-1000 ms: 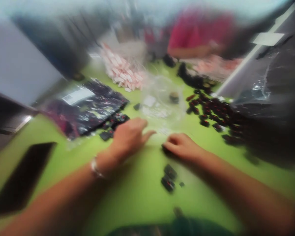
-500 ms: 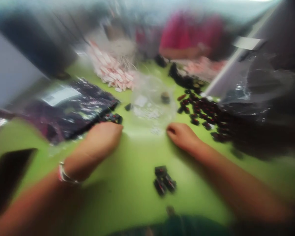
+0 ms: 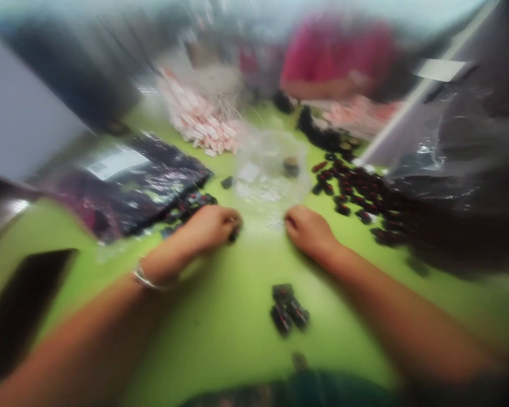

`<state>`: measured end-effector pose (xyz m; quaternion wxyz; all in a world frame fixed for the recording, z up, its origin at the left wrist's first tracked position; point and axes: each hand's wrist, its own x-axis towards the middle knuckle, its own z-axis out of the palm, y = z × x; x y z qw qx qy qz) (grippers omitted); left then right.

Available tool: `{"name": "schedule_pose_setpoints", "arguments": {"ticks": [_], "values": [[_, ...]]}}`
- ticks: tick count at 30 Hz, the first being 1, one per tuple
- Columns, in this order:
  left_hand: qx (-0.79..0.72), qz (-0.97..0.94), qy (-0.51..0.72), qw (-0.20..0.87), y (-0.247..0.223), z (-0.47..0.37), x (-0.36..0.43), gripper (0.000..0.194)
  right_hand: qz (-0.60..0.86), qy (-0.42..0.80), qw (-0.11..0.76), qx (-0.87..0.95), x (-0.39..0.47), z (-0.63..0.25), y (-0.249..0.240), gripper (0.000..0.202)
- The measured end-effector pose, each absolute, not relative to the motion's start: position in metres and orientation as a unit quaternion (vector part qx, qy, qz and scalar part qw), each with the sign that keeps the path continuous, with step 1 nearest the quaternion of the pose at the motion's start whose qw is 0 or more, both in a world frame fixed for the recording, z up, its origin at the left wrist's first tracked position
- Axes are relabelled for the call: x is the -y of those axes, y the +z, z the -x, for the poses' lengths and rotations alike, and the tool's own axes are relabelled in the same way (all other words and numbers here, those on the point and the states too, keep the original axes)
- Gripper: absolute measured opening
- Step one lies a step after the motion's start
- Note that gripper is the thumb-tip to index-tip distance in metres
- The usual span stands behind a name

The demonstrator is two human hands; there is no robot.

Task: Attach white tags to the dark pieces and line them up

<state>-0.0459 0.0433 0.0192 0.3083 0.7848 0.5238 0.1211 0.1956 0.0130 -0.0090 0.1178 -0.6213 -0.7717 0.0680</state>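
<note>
My left hand (image 3: 212, 226), with a bracelet at the wrist, is closed on a small black part (image 3: 234, 233) whose end shows below the fingers. Close to the small white pieces (image 3: 274, 221), my right hand (image 3: 307, 229) is closed with its fingertips down at the table; what it grips, if anything, is hidden. A clear plastic bag (image 3: 263, 164) holding white pieces lies just beyond both hands. Three black parts (image 3: 288, 310) sit together nearer to me. Past my left hand is a row of black parts (image 3: 190, 204).
On the left lie a dark plastic package (image 3: 139, 186) and a flat dark object (image 3: 25, 305). Many black parts (image 3: 360, 195) and a large plastic bag (image 3: 458, 158) are at the right. Pink-white pieces (image 3: 207, 127) lie farther back, and a person in pink (image 3: 335, 62) is across the table.
My left hand has come away from the row of black parts toward the middle, and a black part now shows in its fingers. My right hand has stayed near the white pieces.
</note>
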Motion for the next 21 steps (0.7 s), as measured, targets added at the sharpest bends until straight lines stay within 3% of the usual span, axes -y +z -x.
{"name": "schedule_pose_setpoints", "arguments": {"ticks": [4,8,12,18,21], "values": [[-0.553,-0.759,0.099,0.328,0.029,0.046,-0.042,0.029,0.628,0.067,0.099,0.769,-0.014,-0.196,-0.008,0.015],[-0.568,-0.772,0.073,0.277,0.030,0.044,-0.037,0.037,0.627,0.067,0.100,0.770,-0.015,-0.196,-0.009,0.014],[-0.544,-0.795,0.085,0.253,0.022,0.045,-0.038,0.026,0.616,0.075,0.140,0.771,-0.016,-0.200,-0.014,0.012],[-0.477,-0.604,0.194,0.609,0.012,0.045,-0.037,0.039,0.570,0.136,0.301,0.753,-0.011,-0.208,-0.016,0.009],[-0.430,-0.490,0.250,0.716,0.011,0.038,-0.029,0.043,0.532,0.176,0.369,0.741,-0.003,-0.203,-0.010,0.009]]}}
